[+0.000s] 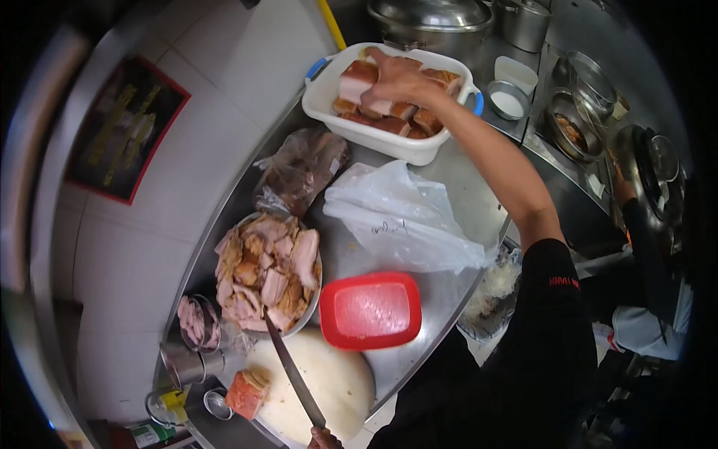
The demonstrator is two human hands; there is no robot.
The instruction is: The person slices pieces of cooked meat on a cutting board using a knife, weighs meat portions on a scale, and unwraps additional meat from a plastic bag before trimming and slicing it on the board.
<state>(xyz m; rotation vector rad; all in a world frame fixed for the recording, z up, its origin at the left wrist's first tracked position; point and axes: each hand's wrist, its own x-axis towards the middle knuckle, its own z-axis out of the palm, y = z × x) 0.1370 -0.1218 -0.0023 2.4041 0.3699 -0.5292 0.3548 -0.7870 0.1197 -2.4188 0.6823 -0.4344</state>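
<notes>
My right hand (396,81) reaches into a white tub (389,144) with blue handles, its fingers and thumb spread round a chunk of roast pork belly (353,90). Several more browned pork pieces (385,124) lie under and beside it. At the bottom edge, my left hand (324,439), partly cut off, is closed on the handle of a long knife (293,374). The blade slants over a round, pale cutting board (340,382). Its tip reaches the rim of a metal bowl (317,288) heaped with pork chunks (273,262). One reddish pork piece (247,394) rests on the board's left edge.
On the steel table lie a red plastic tray (370,310), a white plastic bag (404,217) and a clear bag of dark meat (303,168). Metal cups (183,364) stand left of the board. Pots (434,15) and pans fill the back right. Another person's dark sleeve (639,239) shows at right.
</notes>
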